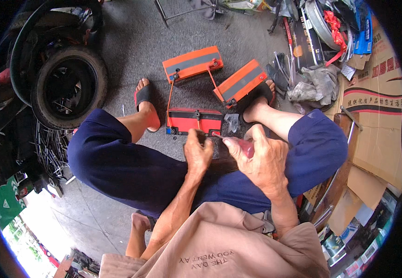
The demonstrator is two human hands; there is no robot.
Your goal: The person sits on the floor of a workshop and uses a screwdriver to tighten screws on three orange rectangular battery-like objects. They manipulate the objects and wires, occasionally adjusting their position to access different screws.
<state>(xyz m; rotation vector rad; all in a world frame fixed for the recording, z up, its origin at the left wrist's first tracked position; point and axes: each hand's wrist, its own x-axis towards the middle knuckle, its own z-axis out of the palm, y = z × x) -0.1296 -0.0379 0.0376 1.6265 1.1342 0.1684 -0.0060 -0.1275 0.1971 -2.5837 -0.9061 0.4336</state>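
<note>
My right hand [266,160] is wrapped round the reddish, see-through handle of a screwdriver [246,147]. The screwdriver's shaft points left to the near right corner of a red battery [212,124] on the floor between my feet. My left hand [198,154] is at that battery's near edge, fingers curled together; whatever they pinch is hidden. Farther off lie two orange batteries with grey stripes, one at the back [192,66] and one slanted at the right [241,83]. An orange wire [170,99] joins the back battery to the red one; another orange wire [213,78] links the two orange ones.
A crumpled clear plastic piece [231,122] lies beside the red battery. My sandalled feet flank the batteries. Tyres [41,92] and metal rods [50,150] crowd the left. Plastic bags [314,85], flattened cardboard [377,111] and a wheel rim [320,25] fill the right.
</note>
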